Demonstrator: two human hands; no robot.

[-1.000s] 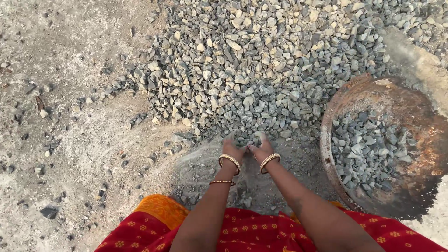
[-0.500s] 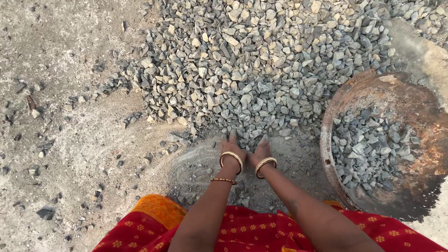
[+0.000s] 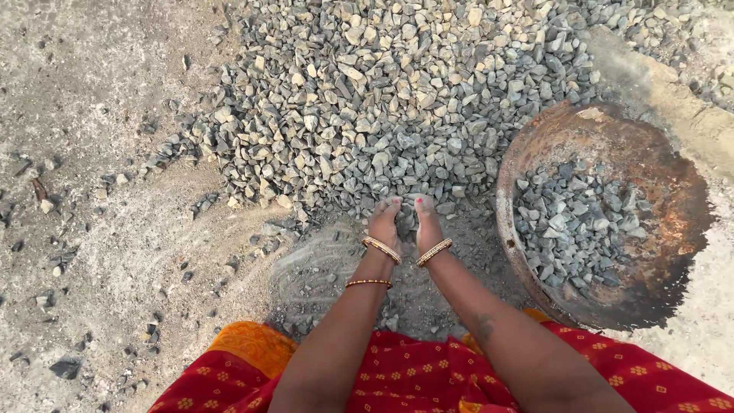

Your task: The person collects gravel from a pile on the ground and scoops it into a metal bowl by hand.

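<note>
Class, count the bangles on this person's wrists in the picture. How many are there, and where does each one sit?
3: two on the left arm, a wide bangle at the wrist and a thin bangle further up; one bangle on the right wrist. None seems hidden.

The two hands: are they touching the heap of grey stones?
Touching. The head view shows the left hand and right hand side by side, their fingertips pressed into the near edge of the gravel heap, with stones between the palms.

Rough grey stone gravel [image 3: 382, 99]; rusty, matt metal pan [image 3: 657, 160]; shiny metal bangles [image 3: 433, 252]; patterned red cloth [image 3: 428, 375]
</note>
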